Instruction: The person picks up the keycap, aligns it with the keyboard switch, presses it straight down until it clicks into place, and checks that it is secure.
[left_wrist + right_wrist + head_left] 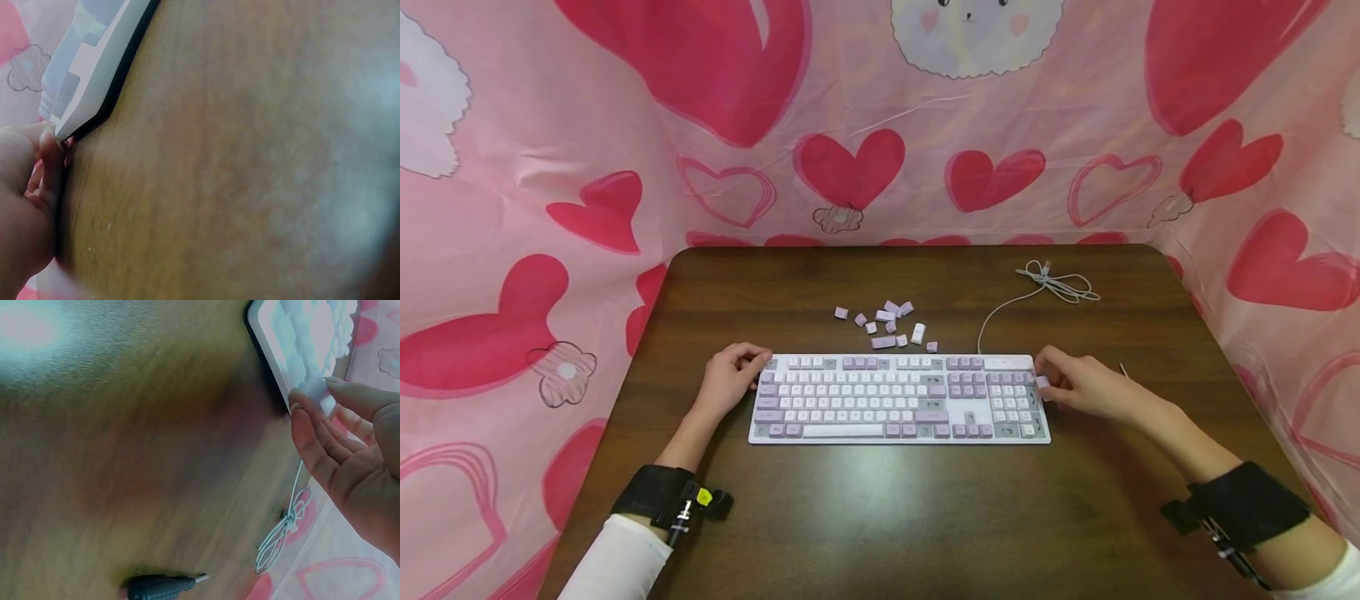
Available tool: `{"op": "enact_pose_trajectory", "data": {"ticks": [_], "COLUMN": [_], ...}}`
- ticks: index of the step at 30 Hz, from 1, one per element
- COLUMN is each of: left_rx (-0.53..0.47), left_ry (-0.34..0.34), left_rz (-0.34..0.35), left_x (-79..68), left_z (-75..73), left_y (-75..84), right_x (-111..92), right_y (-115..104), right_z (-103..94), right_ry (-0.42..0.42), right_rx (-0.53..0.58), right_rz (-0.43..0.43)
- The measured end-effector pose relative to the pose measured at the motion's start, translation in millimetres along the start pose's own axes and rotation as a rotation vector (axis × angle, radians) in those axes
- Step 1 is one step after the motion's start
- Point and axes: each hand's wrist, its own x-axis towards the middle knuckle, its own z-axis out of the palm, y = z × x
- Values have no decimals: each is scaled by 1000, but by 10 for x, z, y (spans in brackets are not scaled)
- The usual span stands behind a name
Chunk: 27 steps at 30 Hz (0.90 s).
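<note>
A white keyboard [850, 431] with white and lilac keycaps lies flat on the table, with grey spots where several caps are off. At its upper left corner my left hand [727, 379] pinches the edge; the left wrist view shows thumb and finger at that corner. My right hand [1084, 387] is by the upper right edge, pinching a small lilac keycap [322, 400] between thumb and fingers. Behind the keyboard lie several loose white and lilac keycaps [883, 342].
The keyboard's cable [1063, 287] lies bundled at the back right. A black-handled tool with a metal tip [162, 586] rests on the table to the right, mostly hidden by my forearm in the head view. Pink heart-print cloth [850, 100] surrounds the wooden table [850, 517].
</note>
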Motion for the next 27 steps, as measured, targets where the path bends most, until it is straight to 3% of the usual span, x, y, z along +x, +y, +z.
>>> {"op": "enact_pose_trajectory", "data": {"ticks": [5, 11, 19, 27], "left_rx": [0, 0, 7, 10], "left_ry": [6, 4, -5, -3], "left_rz": [3, -5, -19, -15], "left_x": [6, 6, -5, 3], "left_z": [1, -2, -10, -5], "left_y": [-4, -15, -13, -2], "right_x": [2, 11, 46, 114], "right_y": [-32, -58, -17, 8], "right_z": [50, 71, 59, 101], "right_ry": [29, 1, -114, -120], "right_rx": [48, 239, 513, 576], "right_rz": [98, 280, 383, 454]}}
